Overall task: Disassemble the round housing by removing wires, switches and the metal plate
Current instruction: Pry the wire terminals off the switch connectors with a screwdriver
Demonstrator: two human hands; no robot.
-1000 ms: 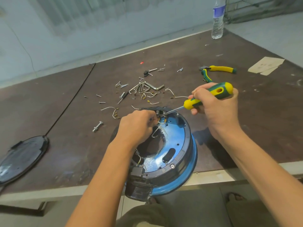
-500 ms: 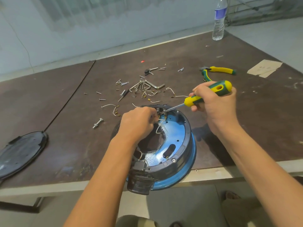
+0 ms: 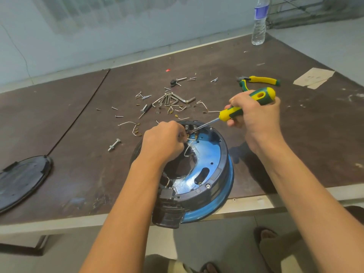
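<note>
The round housing, black with a blue metal plate inside, lies at the table's front edge and overhangs it. My left hand sits over its far left rim, fingers curled and pinching a white wire near the switch terminals. My right hand grips a yellow-green screwdriver, whose tip reaches down into those terminals. A black switch block sits at the housing's near rim.
Loose screws, hex keys and cut wires lie scattered behind the housing. A bolt lies to the left. Yellow-green pliers rest at the right rear, a water bottle at the far edge, a black round lid at the left.
Both hands stay at the terminals; the screwdriver has tilted slightly and the white wire loop has been drawn a little out of the housing.
</note>
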